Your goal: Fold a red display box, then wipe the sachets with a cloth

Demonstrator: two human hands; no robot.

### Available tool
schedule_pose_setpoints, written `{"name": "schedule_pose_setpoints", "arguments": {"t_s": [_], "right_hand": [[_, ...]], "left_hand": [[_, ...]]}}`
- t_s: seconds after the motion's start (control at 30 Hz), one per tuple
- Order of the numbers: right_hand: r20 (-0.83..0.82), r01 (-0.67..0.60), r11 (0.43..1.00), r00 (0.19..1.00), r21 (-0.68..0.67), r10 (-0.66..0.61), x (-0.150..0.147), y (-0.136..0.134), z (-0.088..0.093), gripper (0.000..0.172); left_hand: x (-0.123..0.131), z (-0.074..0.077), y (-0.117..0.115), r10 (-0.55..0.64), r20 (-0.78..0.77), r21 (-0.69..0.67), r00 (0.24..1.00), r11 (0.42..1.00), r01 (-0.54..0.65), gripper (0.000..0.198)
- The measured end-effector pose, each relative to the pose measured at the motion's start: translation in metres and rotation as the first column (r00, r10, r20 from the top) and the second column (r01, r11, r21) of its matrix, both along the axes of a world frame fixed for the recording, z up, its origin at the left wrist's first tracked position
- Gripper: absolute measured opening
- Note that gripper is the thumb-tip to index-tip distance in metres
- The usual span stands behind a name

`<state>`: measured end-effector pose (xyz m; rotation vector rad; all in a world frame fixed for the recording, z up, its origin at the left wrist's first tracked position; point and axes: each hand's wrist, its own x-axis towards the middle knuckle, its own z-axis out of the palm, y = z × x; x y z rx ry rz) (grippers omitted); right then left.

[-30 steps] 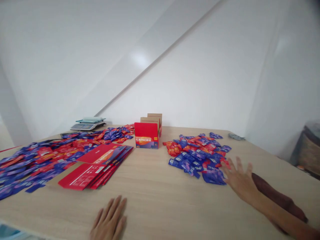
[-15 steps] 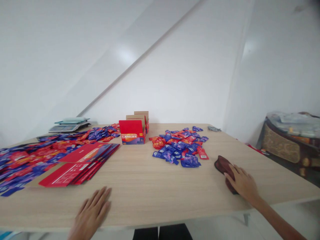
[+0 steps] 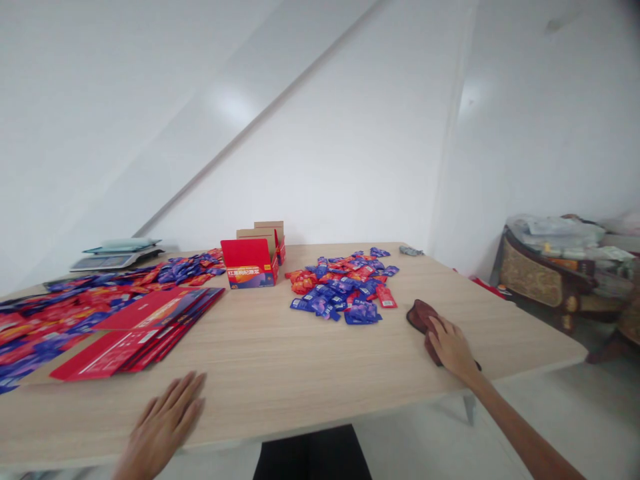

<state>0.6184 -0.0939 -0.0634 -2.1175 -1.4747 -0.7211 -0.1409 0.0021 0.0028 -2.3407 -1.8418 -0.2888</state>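
Note:
My right hand [image 3: 451, 345] lies on a dark reddish-brown cloth [image 3: 419, 315] near the table's right edge, fingers curved over it. My left hand [image 3: 163, 425] rests flat and open on the wooden table [image 3: 300, 373] at the near edge, holding nothing. A pile of blue and red sachets [image 3: 343, 291] lies just left of the cloth. An open red box [image 3: 253, 262] stands behind the pile's left side.
Flat red cartons [image 3: 135, 330] are stacked at the left, with a wide spread of sachets [image 3: 75, 303] beyond them. A scale [image 3: 115, 252] sits at the far left by the wall. A cluttered dark cabinet [image 3: 555, 273] stands on the right.
My right hand left the sachet pile and came down onto the brown cloth near the right edge. The view swung right and pulled back. My left hand stayed flat.

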Motion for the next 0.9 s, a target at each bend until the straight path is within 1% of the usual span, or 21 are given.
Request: {"name": "schedule_pose_setpoints", "arguments": {"t_s": [0.1,0.3,0.43,0.57,0.77,0.9], "right_hand": [[-0.001,-0.004,1.000,1.000,0.001,0.004,-0.003,0.000,0.002,0.056],[0.004,0.024,1.000,1.000,-0.002,-0.024,-0.008,-0.001,0.005,0.054],[0.000,0.023,1.000,1.000,-0.013,-0.023,-0.008,-0.001,0.005,0.051],[0.013,0.031,1.000,0.999,-0.005,-0.031,-0.005,0.000,0.002,0.049],[0.017,0.036,0.999,0.999,-0.005,-0.035,-0.003,0.000,0.000,0.049],[0.013,0.035,0.999,0.999,0.001,-0.035,-0.003,0.000,0.000,0.049]], "left_hand": [[-0.002,-0.002,0.002,-0.003,-0.001,-0.002,1.000,1.000,0.003,0.063],[-0.010,-0.011,0.012,0.009,-0.032,-0.014,0.999,1.000,-0.009,0.065],[-0.014,-0.016,0.015,-0.003,-0.025,0.005,1.000,1.000,0.003,0.064],[-0.016,-0.018,0.017,-0.007,-0.006,0.035,1.000,0.999,0.007,0.063],[-0.017,-0.019,0.018,-0.011,-0.018,0.008,1.000,1.000,0.011,0.065],[-0.017,-0.020,0.018,-0.017,0.007,0.033,1.000,0.999,0.017,0.064]]}}
